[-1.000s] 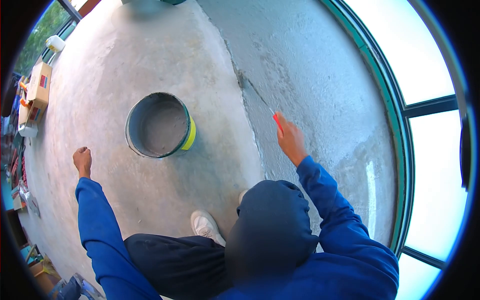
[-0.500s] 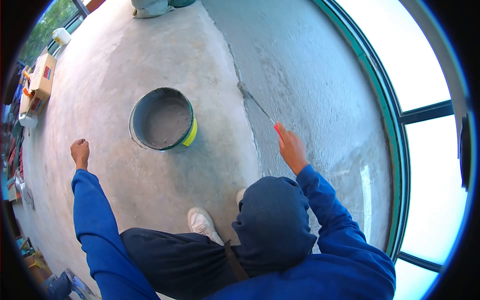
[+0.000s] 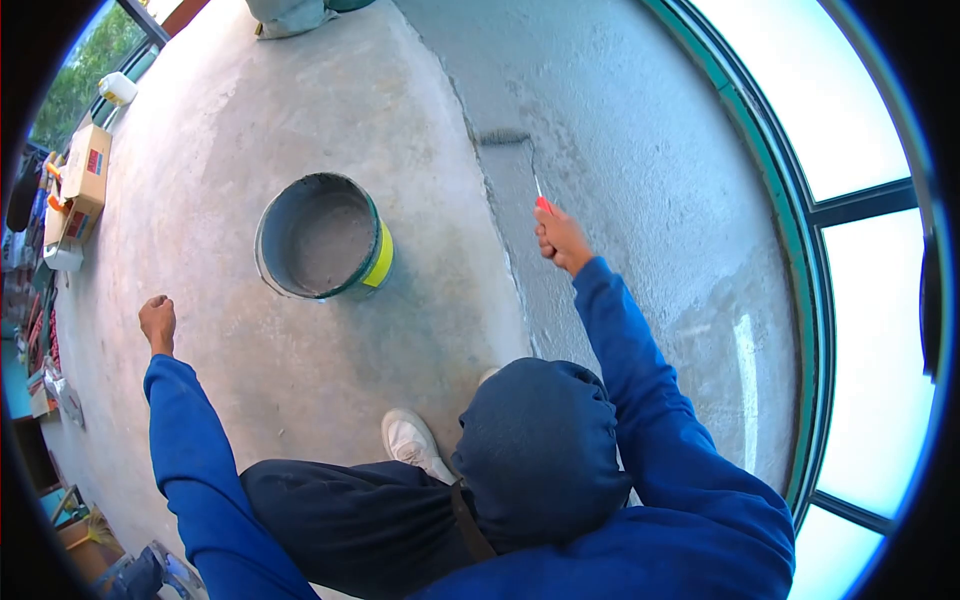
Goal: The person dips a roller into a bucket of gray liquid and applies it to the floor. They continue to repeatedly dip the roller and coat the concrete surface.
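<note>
My right hand [image 3: 562,240] is wrapped round the red handle of a paint roller [image 3: 505,136]. The roller's grey-coated sleeve lies on the wet grey coating [image 3: 640,190] that covers the right part of the floor, close to its ragged left edge. A bucket [image 3: 380,262] with a yellow label stands on the paler floor between my hands, holding thick grey liquid [image 3: 330,240]. Off to the left of the bucket, my left hand [image 3: 157,322] hangs over the floor with its fingers curled closed, and nothing shows in it.
A green-framed window wall [image 3: 770,200] curves along the right. Cardboard boxes [image 3: 88,175], a white jug [image 3: 118,88] and assorted clutter line the left side. A pale sack [image 3: 288,16] sits at the top. My white shoe [image 3: 412,440] is on the bare floor [image 3: 330,380].
The roller has swung from a slanted, edge-on view to lying crosswise on the coating. My right hand has shifted slightly left and up; my left hand has dropped slightly lower.
</note>
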